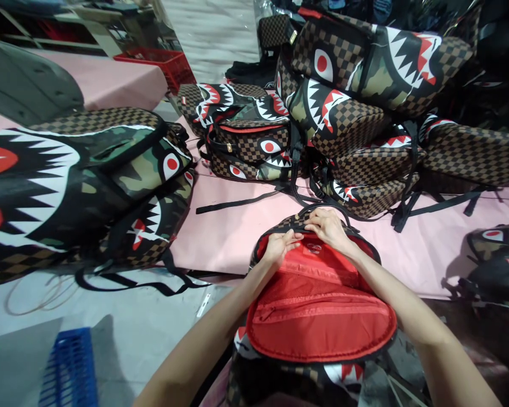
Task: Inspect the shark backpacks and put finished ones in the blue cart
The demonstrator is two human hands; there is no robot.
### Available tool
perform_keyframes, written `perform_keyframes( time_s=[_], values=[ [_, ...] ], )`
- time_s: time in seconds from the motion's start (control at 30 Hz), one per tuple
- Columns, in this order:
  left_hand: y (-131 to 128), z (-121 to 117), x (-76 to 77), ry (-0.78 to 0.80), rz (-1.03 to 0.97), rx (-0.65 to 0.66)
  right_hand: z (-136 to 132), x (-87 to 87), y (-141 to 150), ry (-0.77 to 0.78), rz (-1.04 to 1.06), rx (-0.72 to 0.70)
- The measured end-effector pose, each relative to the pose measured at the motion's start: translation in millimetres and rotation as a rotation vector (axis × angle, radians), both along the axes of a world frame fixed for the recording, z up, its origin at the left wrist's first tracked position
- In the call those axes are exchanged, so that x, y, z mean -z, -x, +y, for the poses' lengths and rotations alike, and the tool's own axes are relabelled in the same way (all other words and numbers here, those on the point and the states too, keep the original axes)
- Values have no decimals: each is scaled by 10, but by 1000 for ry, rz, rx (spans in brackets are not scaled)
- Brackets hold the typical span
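Observation:
A checkered backpack (322,339) lies opened in front of me, its front flap folded down towards me. The bright red lining shows, with a zipped pocket on the flap and a small label inside the back. My left hand (282,246) grips the upper left part of the opening's rim, fingers closed at the edge. Higher up, my right hand (328,229) pinches the rim just below the top handle. The two hands are close together but apart. Shark-mouth print shows on the outside near the bottom of the view.
A large shark-print backpack (123,175) lies at the left. Several similar backpacks (343,121) are piled at the back on the pink tabletop (220,237). Another bag (498,254) sits at the right. A blue plastic crate (70,367) stands on the floor, and a red crate (161,65) is behind.

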State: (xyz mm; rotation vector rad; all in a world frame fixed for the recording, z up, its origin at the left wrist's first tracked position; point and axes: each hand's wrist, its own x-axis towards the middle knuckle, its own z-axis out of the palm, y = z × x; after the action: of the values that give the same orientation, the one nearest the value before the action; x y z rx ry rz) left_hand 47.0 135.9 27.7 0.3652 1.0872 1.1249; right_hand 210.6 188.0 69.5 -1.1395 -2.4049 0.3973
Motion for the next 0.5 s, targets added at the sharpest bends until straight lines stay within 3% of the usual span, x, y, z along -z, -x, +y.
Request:
perform_keyframes(
  time_s=[0.13, 0.33, 0.43, 0.5],
  values=[
    [16, 0, -10, -2, -4, -2, 7, 7, -32, 80, 93, 39],
    [-37, -30, 17, 17, 7, 4, -36, 30, 34, 65, 66, 9],
    [18, 47, -84, 39, 3, 52, 21, -51, 2, 213, 356, 72],
    [197, 132, -256, 51, -18, 163, 86, -144, -209, 288, 642, 203]
  ],
)
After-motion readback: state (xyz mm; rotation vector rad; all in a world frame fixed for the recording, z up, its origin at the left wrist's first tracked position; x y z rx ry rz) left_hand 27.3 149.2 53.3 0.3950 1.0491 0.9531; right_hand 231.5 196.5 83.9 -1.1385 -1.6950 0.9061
